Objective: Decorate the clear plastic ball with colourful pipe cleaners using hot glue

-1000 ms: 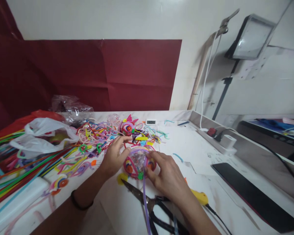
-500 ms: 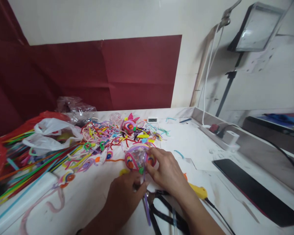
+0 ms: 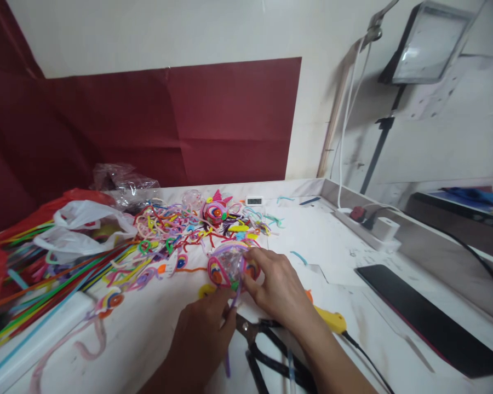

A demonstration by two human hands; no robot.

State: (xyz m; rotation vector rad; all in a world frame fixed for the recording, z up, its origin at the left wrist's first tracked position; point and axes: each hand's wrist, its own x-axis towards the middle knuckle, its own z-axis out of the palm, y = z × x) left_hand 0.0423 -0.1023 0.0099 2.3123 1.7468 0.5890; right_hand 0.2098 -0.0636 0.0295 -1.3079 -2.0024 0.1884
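Observation:
A clear ball [image 3: 230,265] wrapped in coloured pipe cleaners rests on the white table [image 3: 324,246]. My right hand [image 3: 277,290] grips its right side with curled fingers. My left hand [image 3: 203,328] sits just below it, pinching a purple pipe cleaner [image 3: 230,334] that hangs down from the ball. Black pliers [image 3: 267,350] lie under both wrists.
A heap of bent pipe cleaners [image 3: 172,235] and a finished pink ball [image 3: 214,210] lie behind. Straight pipe cleaners [image 3: 36,279] and plastic bags [image 3: 78,224] fill the left. A yellow glue gun [image 3: 331,320], a dark phone [image 3: 419,317] and a power strip [image 3: 370,232] are on the right.
My left hand left the ball's upper left side, came down beneath it and took hold of the purple pipe cleaner. My right hand stayed on the ball.

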